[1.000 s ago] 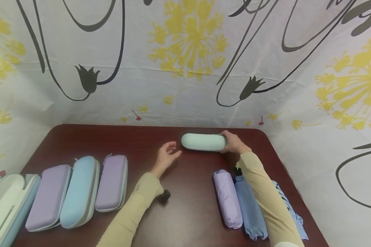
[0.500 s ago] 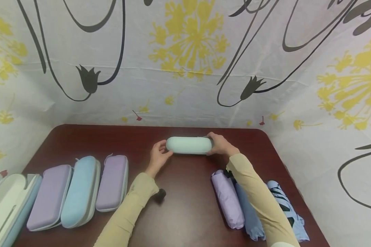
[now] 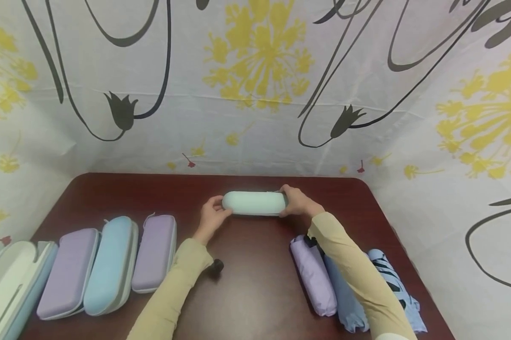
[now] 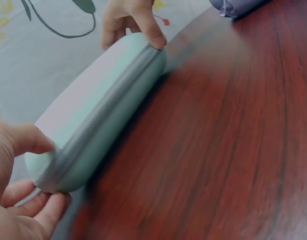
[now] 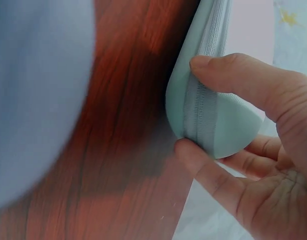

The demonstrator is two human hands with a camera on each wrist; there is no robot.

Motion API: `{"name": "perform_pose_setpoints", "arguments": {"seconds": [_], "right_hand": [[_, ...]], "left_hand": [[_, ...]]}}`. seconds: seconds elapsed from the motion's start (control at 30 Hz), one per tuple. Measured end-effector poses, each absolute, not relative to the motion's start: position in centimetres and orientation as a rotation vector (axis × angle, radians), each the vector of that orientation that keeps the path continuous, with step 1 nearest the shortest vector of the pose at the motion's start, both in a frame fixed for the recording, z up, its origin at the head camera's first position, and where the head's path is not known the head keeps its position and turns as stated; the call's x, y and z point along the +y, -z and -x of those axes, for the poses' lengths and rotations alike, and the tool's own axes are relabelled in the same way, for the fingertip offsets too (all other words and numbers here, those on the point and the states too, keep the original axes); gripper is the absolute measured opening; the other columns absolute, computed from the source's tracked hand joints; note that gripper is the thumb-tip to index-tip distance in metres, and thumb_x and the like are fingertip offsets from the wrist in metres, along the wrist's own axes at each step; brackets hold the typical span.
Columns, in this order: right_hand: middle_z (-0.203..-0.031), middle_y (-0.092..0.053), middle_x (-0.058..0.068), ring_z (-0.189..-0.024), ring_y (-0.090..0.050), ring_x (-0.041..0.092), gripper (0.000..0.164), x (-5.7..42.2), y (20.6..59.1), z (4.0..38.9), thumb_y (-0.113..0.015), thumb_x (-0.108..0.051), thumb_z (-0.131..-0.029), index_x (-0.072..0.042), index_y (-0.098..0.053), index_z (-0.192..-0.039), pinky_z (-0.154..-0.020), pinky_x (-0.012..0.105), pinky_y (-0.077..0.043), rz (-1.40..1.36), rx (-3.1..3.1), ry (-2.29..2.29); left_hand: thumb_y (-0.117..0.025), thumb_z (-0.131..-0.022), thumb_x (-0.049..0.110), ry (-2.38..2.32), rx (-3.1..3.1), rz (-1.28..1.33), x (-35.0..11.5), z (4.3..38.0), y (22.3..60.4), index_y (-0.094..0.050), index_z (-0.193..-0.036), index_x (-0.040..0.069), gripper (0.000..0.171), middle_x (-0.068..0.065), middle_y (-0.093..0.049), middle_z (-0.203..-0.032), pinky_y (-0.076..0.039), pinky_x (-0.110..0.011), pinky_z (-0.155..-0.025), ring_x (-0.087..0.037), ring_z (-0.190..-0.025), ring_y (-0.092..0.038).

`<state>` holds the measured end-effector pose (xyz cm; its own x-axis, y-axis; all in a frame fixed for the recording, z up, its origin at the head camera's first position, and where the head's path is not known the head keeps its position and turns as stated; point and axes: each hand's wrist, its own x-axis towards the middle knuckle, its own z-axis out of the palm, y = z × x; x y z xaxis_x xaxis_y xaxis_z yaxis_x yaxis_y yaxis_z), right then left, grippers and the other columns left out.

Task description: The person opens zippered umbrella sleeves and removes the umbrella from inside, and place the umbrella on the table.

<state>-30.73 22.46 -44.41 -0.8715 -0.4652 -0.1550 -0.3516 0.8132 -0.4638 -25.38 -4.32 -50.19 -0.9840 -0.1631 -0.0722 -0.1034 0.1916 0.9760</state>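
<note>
A mint-green zippered pencil case lies lengthwise across the far middle of the table. My left hand holds its rounded left end, thumb on the near side and fingers round the tip. At the opposite end my right hand grips the case between thumb and fingers. In the left wrist view the grey zip band of the pencil case runs along its side, with a hand at each end. The right wrist view shows the thumb of my right hand on the zip band and fingertips beneath the case's end.
To the left stand a lilac case, a light-blue case, another lilac case and a white-and-blue case. On the right lie a lilac folded umbrella, a blue one and a patterned light-blue one, partly behind my right sleeve.
The pencil case has moved left and slightly nearer with my right hand. My left hand, apart from it a second ago, has come to hold its left end.
</note>
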Motion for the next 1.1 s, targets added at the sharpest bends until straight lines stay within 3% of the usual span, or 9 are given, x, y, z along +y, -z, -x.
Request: {"name": "perform_pose_setpoints", "arguments": {"seconds": [0.5,0.8,1.1], "right_hand": [[-0.112,-0.056,0.016,-0.098,-0.056,0.026,0.07,19.1,44.0,27.2,-0.083,-0.017,-0.067,0.002,-0.044,-0.122,-0.079,0.037,-0.049,0.67,2.679,0.513],[-0.105,-0.058,0.014,-0.091,-0.057,0.023,0.068,18.5,44.3,24.0,-0.085,-0.016,-0.061,0.002,-0.048,-0.115,-0.074,0.035,-0.05,0.713,2.707,0.591],[-0.101,-0.058,0.013,-0.089,-0.058,0.024,0.067,18.5,44.6,20.8,-0.087,-0.012,-0.057,0.001,-0.049,-0.11,-0.073,0.038,-0.05,0.746,2.741,0.642]], "left_hand": [[-0.068,-0.071,0.005,1.871,-2.598,-0.371,-7.8,22.3,48.3,-0.051,-0.123,-0.006,0.056,-0.025,-0.057,-0.119,-0.048,-0.042,-0.086,-0.035,-0.106,-0.058],[-0.065,-0.068,0.001,1.789,-2.613,-0.433,-7.9,18.8,47.5,-0.05,-0.12,-0.011,0.055,-0.029,-0.058,-0.115,-0.048,-0.045,-0.084,-0.039,-0.102,-0.059],[-0.067,-0.065,0.0,1.694,-2.655,-0.28,-8.1,15.2,47.7,-0.051,-0.112,-0.012,0.052,-0.028,-0.061,-0.103,-0.052,-0.042,-0.075,-0.037,-0.09,-0.063]]}}
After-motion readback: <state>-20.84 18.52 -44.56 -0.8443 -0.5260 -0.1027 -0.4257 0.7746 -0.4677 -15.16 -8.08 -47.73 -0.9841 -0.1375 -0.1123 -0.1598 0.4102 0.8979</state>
